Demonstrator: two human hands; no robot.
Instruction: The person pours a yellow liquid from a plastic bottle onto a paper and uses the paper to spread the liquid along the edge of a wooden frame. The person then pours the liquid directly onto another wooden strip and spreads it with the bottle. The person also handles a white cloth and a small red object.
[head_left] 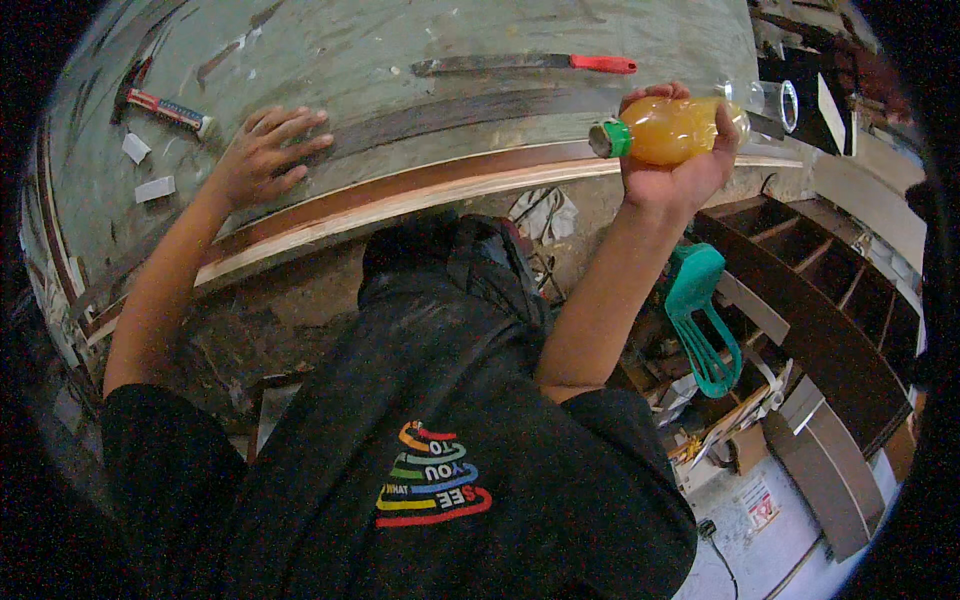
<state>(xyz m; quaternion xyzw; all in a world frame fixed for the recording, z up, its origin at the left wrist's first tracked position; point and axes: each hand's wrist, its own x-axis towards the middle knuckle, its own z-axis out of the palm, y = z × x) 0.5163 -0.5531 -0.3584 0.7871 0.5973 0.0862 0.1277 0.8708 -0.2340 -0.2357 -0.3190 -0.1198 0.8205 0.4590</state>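
My right hand (685, 165) is closed around a plastic bottle (665, 132) of orange-yellow drink. The bottle lies on its side in the grip, its green cap (608, 139) pointing left, above the near edge of the worktable (480, 110). On the left, my left hand (270, 158) lies flat on the greenish tabletop with its fingers spread, holding nothing. Left of that hand is a utility knife (168, 111) with two small white blocks (154, 189) near it. A long blade with a red handle (605, 64) lies farther back on the table.
A clear glass (778, 106) is at the table's right end. Below right stand a green plastic chair or stool (697, 310), a dark wooden frame with compartments (810, 245) and loose boards (825, 465). A pale wooden strip (420, 193) edges the table.
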